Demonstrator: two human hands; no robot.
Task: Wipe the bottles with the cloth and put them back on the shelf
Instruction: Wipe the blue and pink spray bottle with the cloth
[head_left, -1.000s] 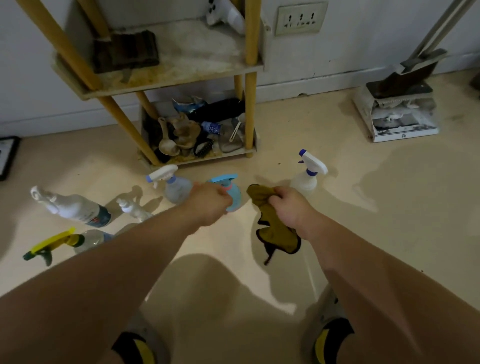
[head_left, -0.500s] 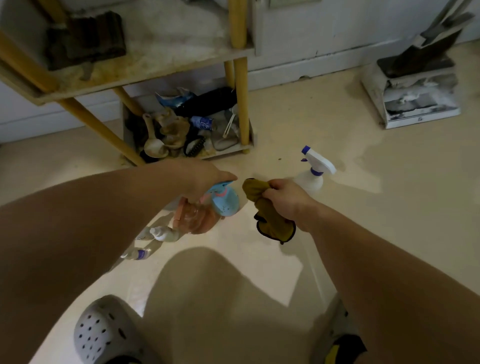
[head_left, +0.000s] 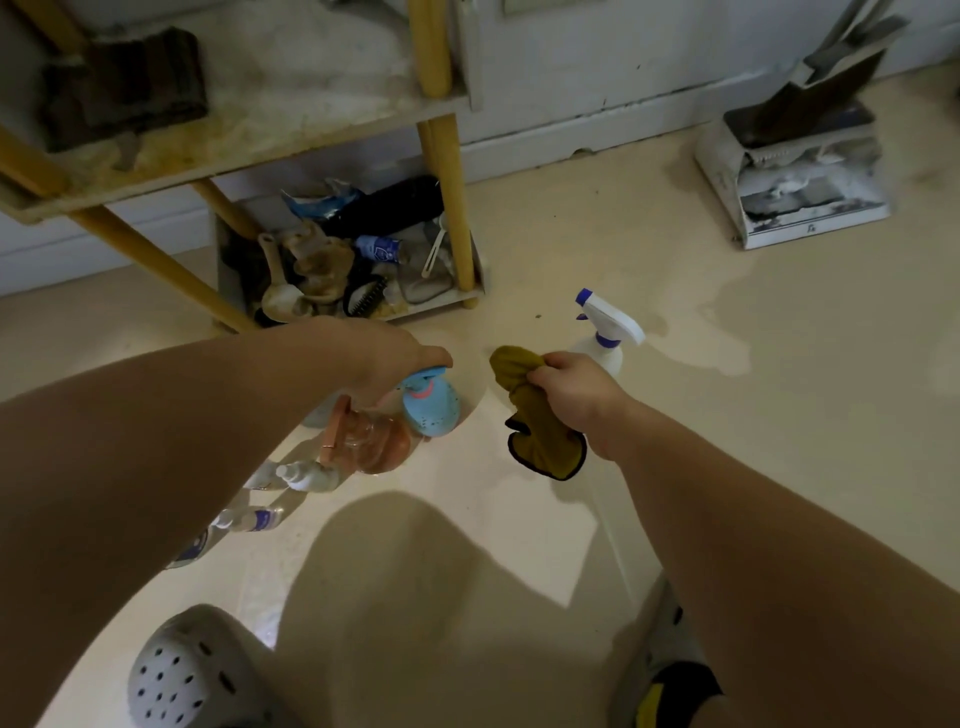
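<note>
Left grip (head_left: 397, 358) on the blue bottle (head_left: 434, 408), right grip (head_left: 569, 389) on the cloth (head_left: 540, 441)!

The left grip's fingers curl over the blue bottle's spray head. The bottle stands on the floor (head_left: 727, 441) near the shelf (head_left: 311, 119)'s front edge, a peach bottle (head_left: 371, 441) just beside it. The right grip clenches the bunched mustard cloth, with a white spray bottle (head_left: 608, 332) just behind.

Bunched mustard cloth (head_left: 540, 431) near seemingly upright blue bottle (head_left: 431, 410)

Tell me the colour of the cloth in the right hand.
Mustard yellow cloth with dark edging; head view.
</note>
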